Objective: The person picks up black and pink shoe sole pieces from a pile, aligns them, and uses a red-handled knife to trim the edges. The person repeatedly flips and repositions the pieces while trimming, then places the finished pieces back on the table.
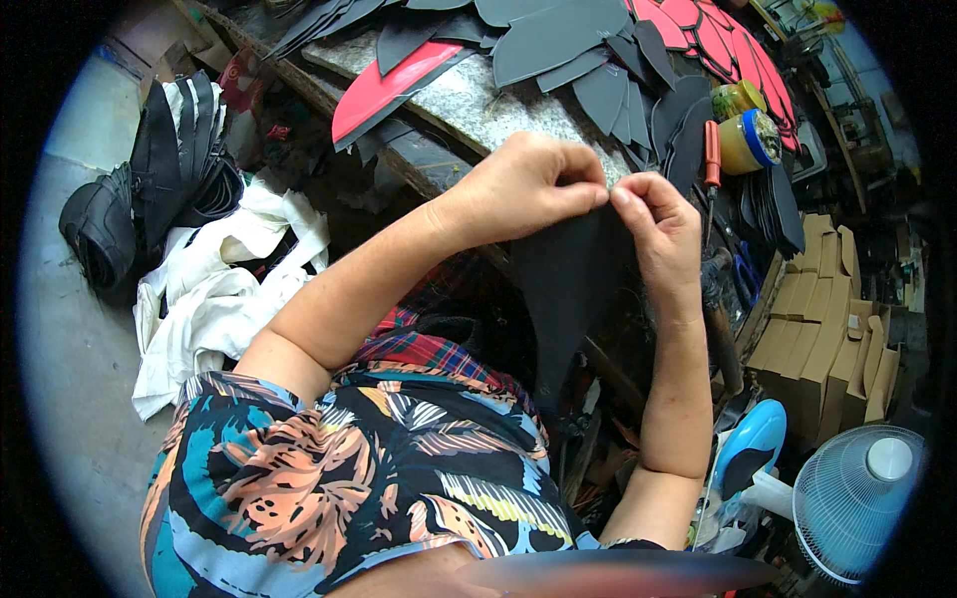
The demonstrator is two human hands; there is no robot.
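A piece of thin black cloth (573, 289) hangs down in front of me, narrowing to a point near my lap. At its top edge, my left hand (538, 189) pinches it between thumb and forefinger. Right beside that grip, the thumb and forefinger of my right hand (660, 224) are also pressed together on the edge. The fingertips of both hands nearly touch. Behind the hands lies a speckled stone slab (454, 110) on the bench, with stacks of dark grey cut pieces (553, 45) and a red cut piece (394, 95) on it.
A red-handled screwdriver (712, 154) stands by a jar with a blue rim (748, 145). More red pieces (713, 40) lie at the far right. Cardboard boxes (807, 349) and a fan (862, 498) are on the right; white cloth (219, 289) and black pieces (150, 189) on the left.
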